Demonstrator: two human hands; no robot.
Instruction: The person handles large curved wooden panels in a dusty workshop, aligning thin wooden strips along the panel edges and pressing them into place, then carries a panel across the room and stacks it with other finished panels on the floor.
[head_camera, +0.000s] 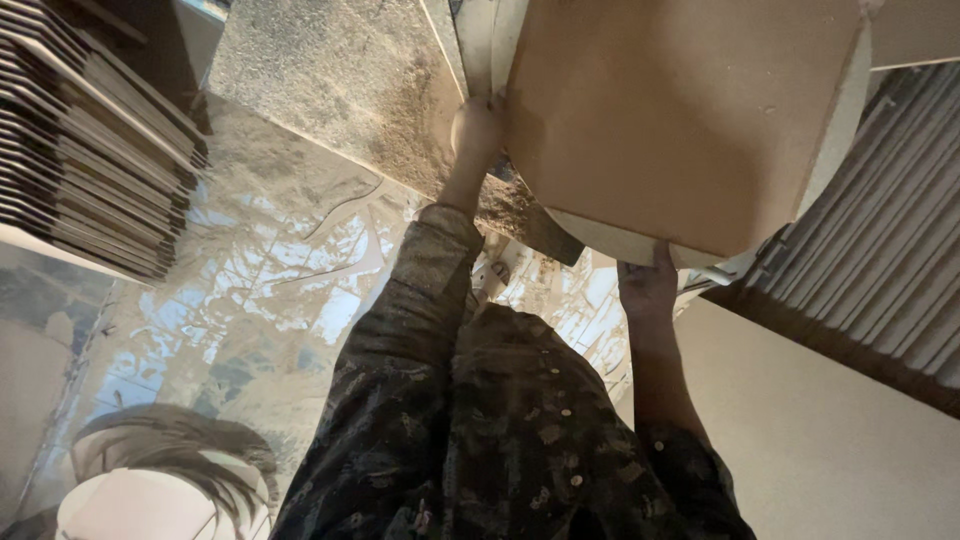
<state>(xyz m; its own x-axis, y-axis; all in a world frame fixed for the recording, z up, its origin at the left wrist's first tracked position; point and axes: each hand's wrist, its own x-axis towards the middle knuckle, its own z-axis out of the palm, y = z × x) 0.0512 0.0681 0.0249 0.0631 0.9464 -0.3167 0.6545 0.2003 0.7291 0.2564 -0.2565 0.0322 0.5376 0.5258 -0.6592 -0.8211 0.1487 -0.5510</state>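
A square brown fibreboard panel (680, 110) fills the upper middle of the head view, lying over a round pale board (840, 120) whose curved edge shows at its right and bottom. My left hand (476, 130) grips the panel's left edge, arm stretched forward in a dark patterned sleeve. At the panel's near bottom edge my right hand (648, 285) holds it from below, fingers curled under the rim.
A dust-covered machine table (340, 70) lies behind my left hand. A stack of thin boards (90, 140) stands at the left, another ribbed stack (890, 270) at the right. A pale flat sheet (830, 430) sits lower right. Sawdust covers the tiled floor (250, 300).
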